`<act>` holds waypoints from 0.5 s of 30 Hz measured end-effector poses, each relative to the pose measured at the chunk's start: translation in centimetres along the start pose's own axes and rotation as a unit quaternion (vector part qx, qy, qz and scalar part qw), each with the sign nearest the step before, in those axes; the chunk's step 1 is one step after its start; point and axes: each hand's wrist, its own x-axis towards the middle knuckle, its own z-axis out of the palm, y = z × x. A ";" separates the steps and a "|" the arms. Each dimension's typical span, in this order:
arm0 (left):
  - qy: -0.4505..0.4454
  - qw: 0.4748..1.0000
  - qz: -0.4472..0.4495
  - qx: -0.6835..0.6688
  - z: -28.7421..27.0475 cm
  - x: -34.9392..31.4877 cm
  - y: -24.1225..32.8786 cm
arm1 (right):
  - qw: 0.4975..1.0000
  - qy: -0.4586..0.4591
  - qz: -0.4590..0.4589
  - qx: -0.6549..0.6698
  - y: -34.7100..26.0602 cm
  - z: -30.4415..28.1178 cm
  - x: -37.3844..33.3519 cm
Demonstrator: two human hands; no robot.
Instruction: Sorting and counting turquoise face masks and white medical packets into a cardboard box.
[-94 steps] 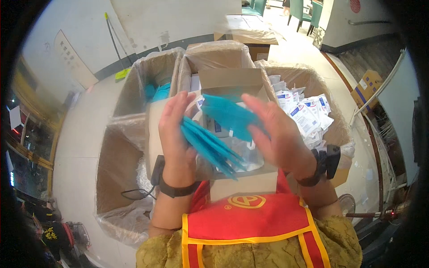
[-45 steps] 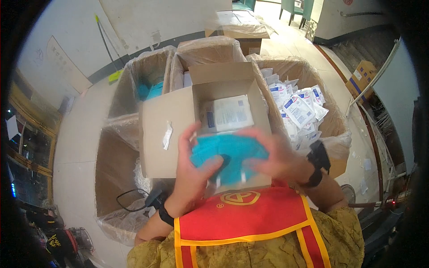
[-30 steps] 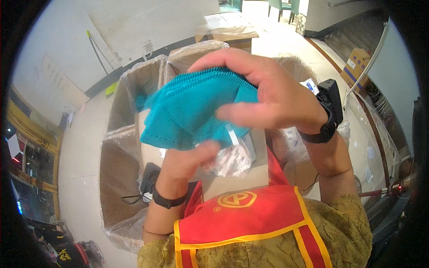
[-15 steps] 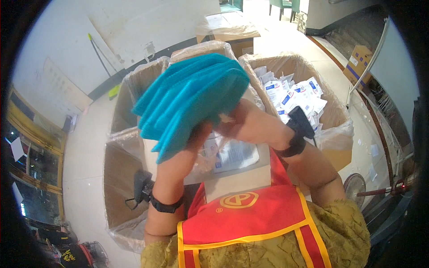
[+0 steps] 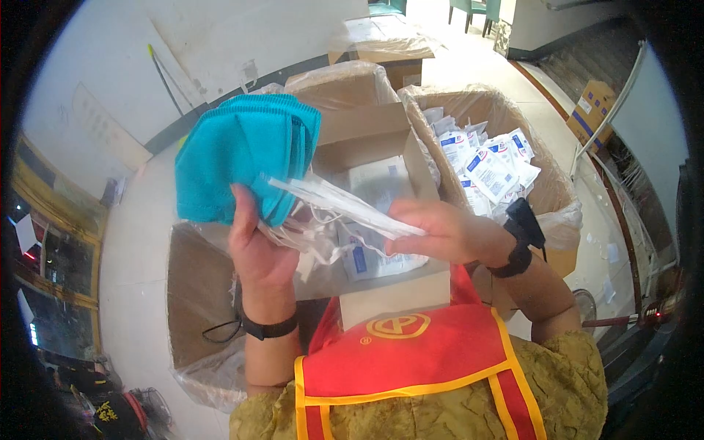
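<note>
A stack of teal folded face masks [image 5: 238, 158] is gripped in my left hand [image 5: 262, 257], its thumb up against the near side of the stack. White ear loops [image 5: 341, 204] run from the masks toward the right. My right hand [image 5: 455, 235] pinches the far end of these loops and draws them out in a bundle, while a few slack loops dangle between my hands. Below them, an open carton [image 5: 367, 128] holds flat white and blue packets [image 5: 389, 268], partly covered by my right hand and the loops.
To the right, a plastic-lined box [image 5: 546, 172] contains a heap of white packets [image 5: 491, 172]. Another lined box [image 5: 198, 293] stands at the left, and one more [image 5: 341, 77] behind. A brown carton [image 5: 590, 110] sits by the stairs. A fan [image 5: 584, 308] is at lower right.
The mask stack has swung left and turned in my left hand. My right hand has come away from the masks to the right, drawing the white loops out straight.
</note>
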 end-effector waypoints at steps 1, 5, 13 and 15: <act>-0.040 0.998 -0.037 -0.039 -0.2 -0.1 0.0 | 0.993 -0.031 0.070 0.094 0.1 0.3 0.1; -0.060 0.998 -0.001 0.029 -1.5 -0.3 0.9 | 0.916 -0.060 0.258 0.300 -1.0 0.3 0.3; -0.066 0.990 -0.060 -0.107 1.2 -0.9 0.2 | 0.958 -0.137 0.168 0.186 0.8 2.7 0.2; -0.171 0.964 -0.046 -0.199 0.8 -1.6 -0.8 | 0.951 -0.109 0.227 0.178 1.6 3.1 0.4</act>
